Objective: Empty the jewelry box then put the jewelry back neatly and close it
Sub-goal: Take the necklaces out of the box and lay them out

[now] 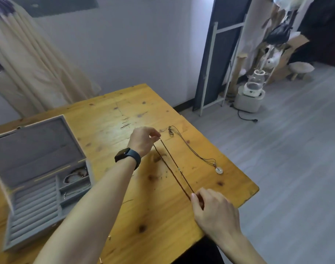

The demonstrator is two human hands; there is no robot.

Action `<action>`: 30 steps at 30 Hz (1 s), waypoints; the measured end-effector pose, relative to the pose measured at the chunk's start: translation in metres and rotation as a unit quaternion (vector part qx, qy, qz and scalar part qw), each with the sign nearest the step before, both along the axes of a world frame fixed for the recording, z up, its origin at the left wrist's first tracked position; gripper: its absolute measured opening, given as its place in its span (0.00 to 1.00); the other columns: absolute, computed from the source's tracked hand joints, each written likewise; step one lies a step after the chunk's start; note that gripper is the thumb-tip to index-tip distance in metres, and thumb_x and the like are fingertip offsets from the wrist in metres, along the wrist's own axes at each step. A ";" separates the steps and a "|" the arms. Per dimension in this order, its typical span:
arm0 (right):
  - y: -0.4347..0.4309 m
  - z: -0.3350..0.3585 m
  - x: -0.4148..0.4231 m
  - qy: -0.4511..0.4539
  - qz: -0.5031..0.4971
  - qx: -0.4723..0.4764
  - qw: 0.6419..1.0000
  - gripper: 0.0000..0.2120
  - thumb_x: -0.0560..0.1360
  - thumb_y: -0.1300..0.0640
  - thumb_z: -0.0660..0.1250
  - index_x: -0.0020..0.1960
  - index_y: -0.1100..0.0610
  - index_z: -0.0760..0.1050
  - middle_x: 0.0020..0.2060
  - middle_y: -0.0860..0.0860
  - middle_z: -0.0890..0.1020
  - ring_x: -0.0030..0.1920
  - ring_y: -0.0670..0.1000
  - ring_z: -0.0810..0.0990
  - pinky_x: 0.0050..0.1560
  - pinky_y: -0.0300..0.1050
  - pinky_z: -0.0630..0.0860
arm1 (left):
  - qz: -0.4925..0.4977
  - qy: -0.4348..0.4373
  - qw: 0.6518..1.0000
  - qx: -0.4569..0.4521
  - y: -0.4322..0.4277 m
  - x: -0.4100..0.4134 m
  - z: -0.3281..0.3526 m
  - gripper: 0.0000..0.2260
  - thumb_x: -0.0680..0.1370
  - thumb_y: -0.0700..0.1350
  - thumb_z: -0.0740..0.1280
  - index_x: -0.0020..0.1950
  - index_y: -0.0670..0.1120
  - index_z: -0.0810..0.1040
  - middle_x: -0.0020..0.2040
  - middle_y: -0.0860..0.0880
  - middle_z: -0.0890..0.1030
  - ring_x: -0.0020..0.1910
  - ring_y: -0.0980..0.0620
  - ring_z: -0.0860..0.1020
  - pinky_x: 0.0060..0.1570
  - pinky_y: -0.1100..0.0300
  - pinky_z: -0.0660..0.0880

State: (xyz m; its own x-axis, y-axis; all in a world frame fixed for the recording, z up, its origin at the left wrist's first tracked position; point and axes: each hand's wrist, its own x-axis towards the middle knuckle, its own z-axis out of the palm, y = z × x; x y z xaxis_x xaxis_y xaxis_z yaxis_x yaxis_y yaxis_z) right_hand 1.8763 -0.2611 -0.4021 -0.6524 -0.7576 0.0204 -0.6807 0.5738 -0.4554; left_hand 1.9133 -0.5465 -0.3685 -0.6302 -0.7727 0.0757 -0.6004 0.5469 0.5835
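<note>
Stretching a beaded necklace (173, 166) over the tabletop (113, 113), the left hand (143, 140) (watch (127, 156) on wrist) pinches its 11 o'clock end, the right hand (212, 208) its 5 o'clock end

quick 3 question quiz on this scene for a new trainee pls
1. True or false: the jewelry box has its lid shut.
2. The beaded necklace is: A) coiled inside the box; B) stretched between the left hand and the right hand, each pinching one end; C) hanging off the table edge.
3. Fill in: the pendant necklace lies untouched on the ____.

Key: 1 false, the lid stands open. 2 B. 3 table.
</note>
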 end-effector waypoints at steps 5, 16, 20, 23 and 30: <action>-0.009 -0.015 -0.005 0.106 0.007 -0.033 0.994 0.13 0.77 0.45 0.62 0.36 0.46 0.64 0.30 0.43 0.70 0.33 0.47 0.68 0.32 0.42 0.67 | 0.000 -0.041 0.999 -0.009 -0.012 -0.013 -0.015 0.04 0.76 0.42 0.73 0.50 0.49 0.86 0.49 0.51 0.84 0.47 0.53 0.78 0.47 0.62 0.71; -0.019 -0.038 -0.015 0.140 0.001 -0.067 0.988 0.13 0.78 0.44 0.62 0.39 0.50 0.72 0.38 0.48 0.75 0.39 0.52 0.72 0.38 0.49 0.71 | 0.031 -0.028 0.999 -0.029 -0.025 -0.027 -0.034 0.04 0.77 0.43 0.73 0.50 0.49 0.86 0.49 0.49 0.85 0.47 0.51 0.79 0.47 0.61 0.72; -0.021 -0.039 -0.016 0.139 -0.001 -0.067 0.988 0.13 0.77 0.45 0.62 0.39 0.51 0.72 0.38 0.48 0.74 0.39 0.52 0.73 0.37 0.49 0.72 | 0.023 -0.031 0.998 -0.039 -0.027 -0.028 -0.036 0.04 0.77 0.45 0.72 0.50 0.50 0.86 0.49 0.50 0.85 0.46 0.52 0.78 0.47 0.60 0.73; -0.022 -0.039 -0.015 0.137 -0.013 -0.065 0.988 0.12 0.77 0.45 0.62 0.38 0.50 0.72 0.37 0.47 0.74 0.38 0.51 0.72 0.36 0.48 0.71 | 0.029 -0.025 0.999 -0.032 -0.027 -0.028 -0.038 0.03 0.77 0.46 0.73 0.50 0.51 0.86 0.48 0.51 0.85 0.46 0.53 0.78 0.47 0.60 0.73; -0.022 -0.035 -0.016 0.098 -0.020 -0.071 0.992 0.15 0.76 0.40 0.60 0.38 0.50 0.69 0.35 0.47 0.72 0.38 0.49 0.70 0.38 0.48 0.71 | 0.047 0.008 0.999 0.003 -0.016 -0.021 -0.030 0.06 0.79 0.50 0.70 0.54 0.52 0.83 0.46 0.53 0.83 0.47 0.53 0.80 0.46 0.60 0.75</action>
State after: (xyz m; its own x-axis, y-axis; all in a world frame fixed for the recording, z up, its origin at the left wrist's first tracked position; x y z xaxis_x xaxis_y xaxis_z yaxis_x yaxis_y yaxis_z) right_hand 1.8599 -0.2834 -0.4373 -0.6545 -0.7118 0.2550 -0.7426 0.5417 -0.3939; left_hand 1.8925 -0.5622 -0.3989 -0.5540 -0.8286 0.0809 -0.6396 0.4858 0.5958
